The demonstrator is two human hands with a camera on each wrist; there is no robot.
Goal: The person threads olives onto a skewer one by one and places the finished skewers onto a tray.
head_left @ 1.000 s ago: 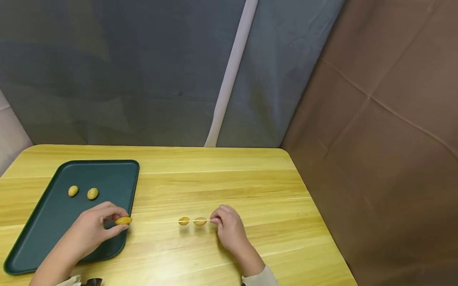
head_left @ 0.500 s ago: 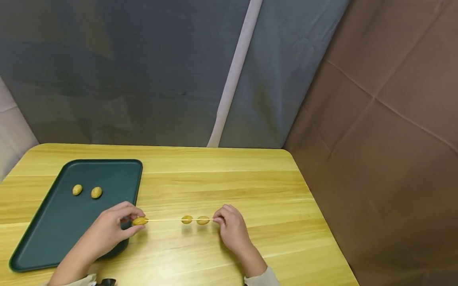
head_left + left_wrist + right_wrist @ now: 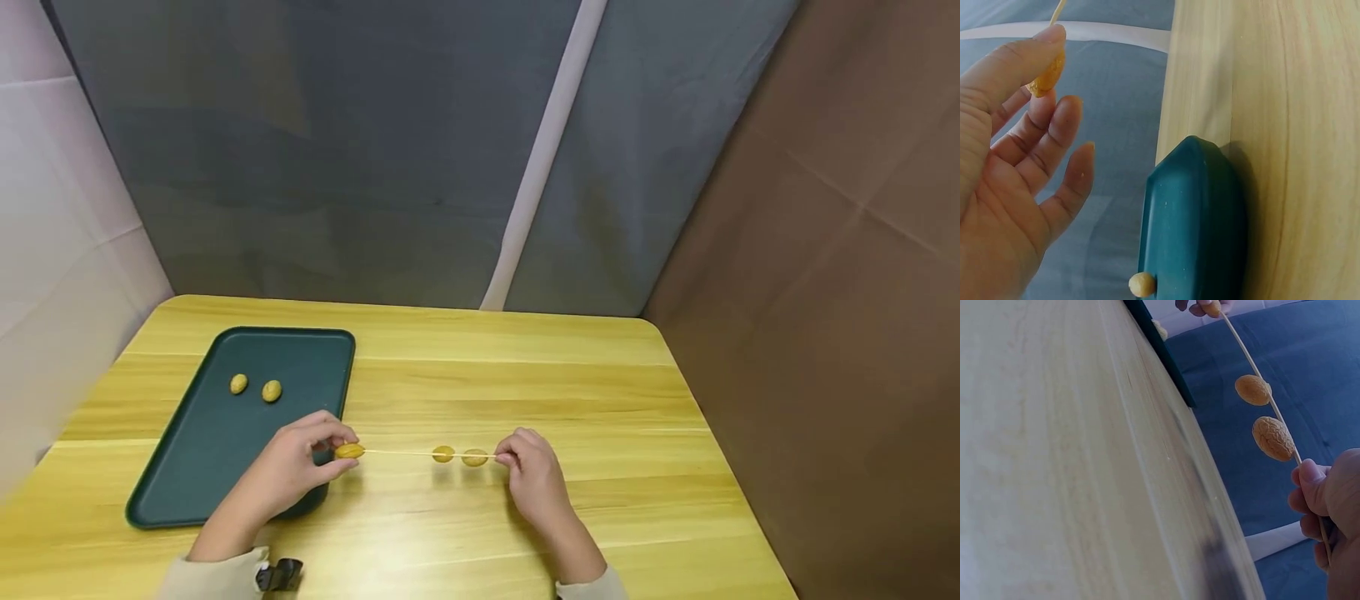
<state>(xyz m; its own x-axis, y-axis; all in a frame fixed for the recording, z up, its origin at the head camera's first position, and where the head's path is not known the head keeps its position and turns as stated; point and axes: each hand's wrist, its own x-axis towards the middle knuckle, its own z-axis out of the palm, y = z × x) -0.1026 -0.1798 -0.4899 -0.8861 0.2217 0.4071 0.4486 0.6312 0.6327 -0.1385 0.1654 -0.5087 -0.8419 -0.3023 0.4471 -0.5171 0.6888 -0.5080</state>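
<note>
My right hand [image 3: 537, 477] grips one end of a thin bamboo skewer [image 3: 397, 452], held level above the table in the head view. Two wrinkled yellow fruits, one smaller [image 3: 1252, 389] and one larger [image 3: 1272, 438], sit on the skewer close to the right fingers. From the left, my left hand [image 3: 288, 468] pinches a third wrinkled yellow fruit [image 3: 350, 451] between thumb and fingers. In the head view the skewer's far tip meets this fruit's right end. The remaining left fingers spread loosely in the left wrist view.
Beneath and behind the left hand lies a dark green tray [image 3: 225, 454] on the wooden table [image 3: 450, 375]. It carries two more yellow fruits, a left one [image 3: 238, 383] and a right one [image 3: 272, 391]. Grey cloth [image 3: 360, 167] hangs behind the table, brown cloth [image 3: 840, 333] at the right.
My left hand has brought its fruit rightward from over the tray to the skewer's tip. The right hand holds the skewer almost still. The head view has swung left.
</note>
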